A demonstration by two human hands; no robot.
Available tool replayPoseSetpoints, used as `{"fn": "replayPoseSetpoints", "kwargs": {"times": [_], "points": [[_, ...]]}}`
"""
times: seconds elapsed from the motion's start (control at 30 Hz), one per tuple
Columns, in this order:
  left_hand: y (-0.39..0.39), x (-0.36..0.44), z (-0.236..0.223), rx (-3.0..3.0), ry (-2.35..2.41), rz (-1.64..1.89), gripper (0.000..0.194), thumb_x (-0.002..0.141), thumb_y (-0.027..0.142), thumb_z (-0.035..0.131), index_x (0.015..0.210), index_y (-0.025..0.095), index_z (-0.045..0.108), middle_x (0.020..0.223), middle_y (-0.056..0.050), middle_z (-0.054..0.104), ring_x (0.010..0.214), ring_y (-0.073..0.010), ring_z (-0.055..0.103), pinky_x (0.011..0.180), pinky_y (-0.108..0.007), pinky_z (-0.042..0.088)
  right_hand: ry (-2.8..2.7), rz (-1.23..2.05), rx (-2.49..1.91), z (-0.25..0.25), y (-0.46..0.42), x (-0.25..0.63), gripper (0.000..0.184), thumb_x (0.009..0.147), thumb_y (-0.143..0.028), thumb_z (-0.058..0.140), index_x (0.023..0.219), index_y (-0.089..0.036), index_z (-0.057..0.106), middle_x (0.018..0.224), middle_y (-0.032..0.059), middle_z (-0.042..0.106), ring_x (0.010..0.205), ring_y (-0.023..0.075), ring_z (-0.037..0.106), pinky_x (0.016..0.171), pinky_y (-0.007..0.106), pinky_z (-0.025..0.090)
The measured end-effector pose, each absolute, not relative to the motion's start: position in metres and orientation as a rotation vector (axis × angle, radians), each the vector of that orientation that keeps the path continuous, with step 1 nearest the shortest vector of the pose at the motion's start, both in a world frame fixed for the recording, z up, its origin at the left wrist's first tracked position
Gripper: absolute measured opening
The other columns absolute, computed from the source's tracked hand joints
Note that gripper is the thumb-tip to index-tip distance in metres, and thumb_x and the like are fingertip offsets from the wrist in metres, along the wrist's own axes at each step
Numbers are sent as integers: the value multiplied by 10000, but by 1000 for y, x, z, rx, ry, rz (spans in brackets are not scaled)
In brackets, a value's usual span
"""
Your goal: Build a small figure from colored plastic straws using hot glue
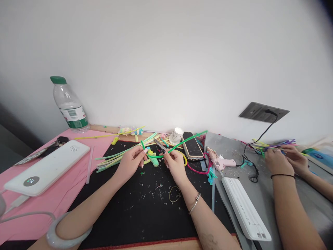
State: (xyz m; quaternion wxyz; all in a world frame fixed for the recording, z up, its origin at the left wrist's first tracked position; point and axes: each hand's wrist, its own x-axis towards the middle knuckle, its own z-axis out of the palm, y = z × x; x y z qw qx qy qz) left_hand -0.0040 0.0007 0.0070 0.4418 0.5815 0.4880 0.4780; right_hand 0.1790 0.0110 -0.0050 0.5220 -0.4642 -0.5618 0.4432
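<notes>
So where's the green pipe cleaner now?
Near the middle of the head view, the pipe cleaner runs from the left hand to the right hand, its end slanting rightward in front of the phone.

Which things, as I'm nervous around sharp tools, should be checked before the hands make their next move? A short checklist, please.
1. Left hand has hold of the green pipe cleaner: ok, pinched at the fingertips.
2. Right hand has hold of the scissors: ok.
3. Scissor tips apart from the left fingers: ok, a gap shows.
4. Other person's hands away from the scissors: ok, they are well off to the right.
5. Black mat free of scraps: not ok, bits lie scattered on it.
6. Pink glue gun cool: cannot tell.
</notes>
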Motion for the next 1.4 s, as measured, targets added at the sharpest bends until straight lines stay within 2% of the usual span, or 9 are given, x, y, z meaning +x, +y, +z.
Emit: {"fn": "replayPoseSetpoints", "kwargs": {"times": [0.1,0.27,0.4,0.6,0.77,0.97,1.23,1.4], "points": [[1,-4,7,1425,1209,1190,310,849,458,527,699,192,477,637,37,574,441,-91,477,525,-247,380,-1349,984,-1124,-5,10,181,291,838,-446,567,815,-163,628,548,-40,445,452,86,355,430,226,268],[0,-3,9,1408,1205,1205,297,845,450,528,706,191,487,640,29,580,451,-97,483,526,-247,377,-1394,919,-1084,0,5,182,388,910,-456,458,1127,-182,626,663,-9,490,512,99,368,462,227,291],[0,-4,10,1385,1229,1280,282,846,430,526,705,187,497,616,30,568,467,-100,483,524,-240,368,-1425,874,-1112,2,4,185,429,936,-470,392,1146,-179,626,622,-16,452,532,111,364,481,228,302],[1,-4,9,1300,1178,1346,287,835,451,542,734,184,514,651,26,582,488,-103,500,527,-242,387,-1478,931,-1084,1,7,180,261,812,-361,610,982,-169,654,793,37,622,627,131,501,568,242,403],[-1,1,10,1377,1112,1184,306,824,461,551,698,186,506,619,19,596,488,-115,524,545,-254,410,-1596,1001,-1151,-1,5,177,194,820,-345,577,819,-165,648,613,8,608,497,113,465,495,236,364],[-2,1,10,1385,1118,1207,279,818,447,562,723,189,511,644,19,597,497,-113,514,549,-254,409,-1761,825,-1201,2,3,178,326,871,-338,506,587,-184,553,503,-7,549,466,113,450,505,241,341],[-4,0,17,1343,1177,1292,282,835,439,540,711,192,483,598,53,524,434,-72,392,484,-226,344,-1787,815,-1184,7,0,177,338,888,-350,470,601,-188,543,461,-23,481,448,112,425,499,242,321],[-5,0,14,1375,1180,1265,284,844,426,535,697,201,441,552,67,490,430,-78,406,504,-231,346,-1752,863,-1180,1,0,173,251,838,-338,535,635,-190,543,495,-35,456,469,107,394,489,239,299]]}}
